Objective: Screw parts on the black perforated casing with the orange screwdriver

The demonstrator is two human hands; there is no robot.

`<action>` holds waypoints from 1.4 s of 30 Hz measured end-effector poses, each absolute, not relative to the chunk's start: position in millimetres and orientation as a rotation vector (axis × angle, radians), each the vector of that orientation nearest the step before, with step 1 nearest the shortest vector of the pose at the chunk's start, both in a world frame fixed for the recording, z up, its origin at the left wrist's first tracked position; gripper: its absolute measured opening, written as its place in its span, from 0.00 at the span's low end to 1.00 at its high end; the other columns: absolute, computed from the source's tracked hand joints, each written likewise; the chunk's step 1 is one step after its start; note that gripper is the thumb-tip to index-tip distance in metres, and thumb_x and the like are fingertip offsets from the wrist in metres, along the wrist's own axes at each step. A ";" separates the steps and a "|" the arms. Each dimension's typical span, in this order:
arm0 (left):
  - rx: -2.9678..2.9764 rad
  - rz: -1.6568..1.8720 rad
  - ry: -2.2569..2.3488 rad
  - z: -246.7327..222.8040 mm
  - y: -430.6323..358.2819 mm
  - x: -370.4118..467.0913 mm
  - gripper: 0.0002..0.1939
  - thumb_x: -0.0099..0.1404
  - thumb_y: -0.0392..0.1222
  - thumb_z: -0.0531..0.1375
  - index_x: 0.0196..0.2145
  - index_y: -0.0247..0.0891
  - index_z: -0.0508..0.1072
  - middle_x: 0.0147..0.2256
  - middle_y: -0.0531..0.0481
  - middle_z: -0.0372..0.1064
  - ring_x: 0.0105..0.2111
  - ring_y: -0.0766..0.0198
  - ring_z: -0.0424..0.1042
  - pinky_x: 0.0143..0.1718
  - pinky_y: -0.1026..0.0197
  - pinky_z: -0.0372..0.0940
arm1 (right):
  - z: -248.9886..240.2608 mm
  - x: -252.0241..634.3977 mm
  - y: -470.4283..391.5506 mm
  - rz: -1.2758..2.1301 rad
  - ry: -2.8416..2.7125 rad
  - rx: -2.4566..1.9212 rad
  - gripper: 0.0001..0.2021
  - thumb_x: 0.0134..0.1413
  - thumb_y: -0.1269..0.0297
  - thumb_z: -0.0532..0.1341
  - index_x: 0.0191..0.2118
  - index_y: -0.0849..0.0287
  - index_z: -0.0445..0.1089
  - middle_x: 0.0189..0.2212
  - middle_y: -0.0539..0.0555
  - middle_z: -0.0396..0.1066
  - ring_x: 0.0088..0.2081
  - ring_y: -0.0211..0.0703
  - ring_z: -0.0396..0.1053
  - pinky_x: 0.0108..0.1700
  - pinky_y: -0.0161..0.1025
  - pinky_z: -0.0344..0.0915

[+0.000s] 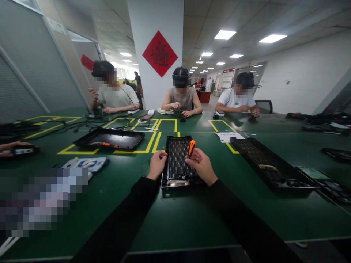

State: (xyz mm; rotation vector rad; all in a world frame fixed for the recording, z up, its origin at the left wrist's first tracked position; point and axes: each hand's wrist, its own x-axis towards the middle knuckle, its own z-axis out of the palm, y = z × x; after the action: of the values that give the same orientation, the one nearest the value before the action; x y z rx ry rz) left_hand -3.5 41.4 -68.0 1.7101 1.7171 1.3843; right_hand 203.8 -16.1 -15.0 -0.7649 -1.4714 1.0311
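A black rectangular casing (pixel 178 153) with rows of small parts inside lies on the green table (pixel 175 219) in front of me. My right hand (pixel 202 166) is closed around an orange-and-black screwdriver (pixel 191 148), which stands nearly upright over the casing's near right part. Its tip is too dark to make out exactly. At the casing's left edge is my left hand (pixel 157 165), fingers bent together against the rim; whether they pinch anything more than the edge is hidden. A pale strip (pixel 180 184) shows at the casing's near end.
A black tray (pixel 109 139) with orange items lies back left, a long open casing (pixel 270 164) right. Beside it are a green-screened device (pixel 315 173) and a paper sheet (pixel 229 137). A patterned case (pixel 94 164) lies left. Three people sit opposite; another person's hand (pixel 11 148) is far left.
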 end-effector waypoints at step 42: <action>1.648 1.403 1.688 -67.7 41.4 -2.4 0.08 0.55 0.37 0.54 0.34 0.36 0.69 0.33 0.48 0.70 0.32 0.64 0.69 0.38 0.60 0.63 | -17.2 197.3 -21.6 1.118 -1.439 -0.766 0.22 0.49 0.61 0.60 0.51 0.57 0.63 0.32 0.50 0.66 0.22 0.30 0.58 0.23 0.31 0.58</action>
State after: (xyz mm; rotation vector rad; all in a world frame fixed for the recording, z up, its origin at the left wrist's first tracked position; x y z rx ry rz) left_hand -2.4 41.4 -67.7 1.6484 1.6883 1.4032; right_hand 197.3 -21.6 -17.2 -0.7655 -1.4387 1.1183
